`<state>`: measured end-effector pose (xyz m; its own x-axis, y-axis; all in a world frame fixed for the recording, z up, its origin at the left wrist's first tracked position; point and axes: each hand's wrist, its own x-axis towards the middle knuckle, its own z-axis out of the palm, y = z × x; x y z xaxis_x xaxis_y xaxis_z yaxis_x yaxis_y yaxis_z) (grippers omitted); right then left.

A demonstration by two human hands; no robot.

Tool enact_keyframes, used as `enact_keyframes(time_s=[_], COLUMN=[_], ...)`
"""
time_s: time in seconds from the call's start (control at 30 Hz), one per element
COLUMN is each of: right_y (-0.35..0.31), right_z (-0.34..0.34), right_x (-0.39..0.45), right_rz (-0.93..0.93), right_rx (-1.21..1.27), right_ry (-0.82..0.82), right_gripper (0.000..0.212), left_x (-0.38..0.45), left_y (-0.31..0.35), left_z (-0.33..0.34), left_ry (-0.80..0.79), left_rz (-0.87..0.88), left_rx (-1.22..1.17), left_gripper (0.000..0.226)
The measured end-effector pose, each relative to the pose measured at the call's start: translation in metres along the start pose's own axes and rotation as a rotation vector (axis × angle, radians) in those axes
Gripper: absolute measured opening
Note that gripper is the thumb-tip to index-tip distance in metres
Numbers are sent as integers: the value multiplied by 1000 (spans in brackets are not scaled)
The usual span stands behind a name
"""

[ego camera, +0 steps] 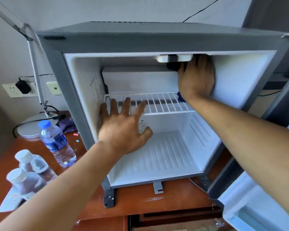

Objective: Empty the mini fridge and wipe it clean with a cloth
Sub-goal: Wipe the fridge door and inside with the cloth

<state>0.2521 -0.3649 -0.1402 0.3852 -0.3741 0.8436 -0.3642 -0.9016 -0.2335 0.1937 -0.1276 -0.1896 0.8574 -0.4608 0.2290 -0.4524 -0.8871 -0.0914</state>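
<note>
The grey mini fridge (140, 39) stands open on a wooden desk, its white inside bare apart from a wire shelf (157, 104). My right hand (196, 77) is up in the top right corner of the inside, pressing a dark blue cloth (181, 96) against the right wall; only small bits of the cloth show above and below the hand. My left hand (123, 129) is spread open with straight fingers, resting against the fridge's left front edge and the front of the wire shelf, beside a white dial (142, 127).
Three water bottles (57, 144) stand on the desk (140, 200) to the left of the fridge, beside a desk lamp base (33, 127) and a purple cloth (68, 125). The fridge door (260, 205) hangs open at the lower right. Wall sockets are behind, at left.
</note>
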Motion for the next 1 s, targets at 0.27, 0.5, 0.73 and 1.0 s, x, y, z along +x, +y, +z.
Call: enact_keyframes(time_s=[0.27, 0.5, 0.73, 1.0], right_y=[-162, -182, -146, -146], right_z=[-49, -72, -111, -91], right_x=[-41, -80, -132, -173], right_rz=[178, 406, 108, -104], right_rx=[772, 1335, 1462, 1127], right_ry=[-492, -503, -510, -422], right_gripper=[37, 20, 31, 54], left_x=[-11, -70, -130, -148], left_y=[9, -1, -14, -16], left_z=[-5, 1, 1, 68], left_ry=[-61, 34, 402, 252], left_rz=[-29, 74, 134, 138], left_rx=[-31, -81, -126, -1], left_gripper=[87, 81, 47, 59])
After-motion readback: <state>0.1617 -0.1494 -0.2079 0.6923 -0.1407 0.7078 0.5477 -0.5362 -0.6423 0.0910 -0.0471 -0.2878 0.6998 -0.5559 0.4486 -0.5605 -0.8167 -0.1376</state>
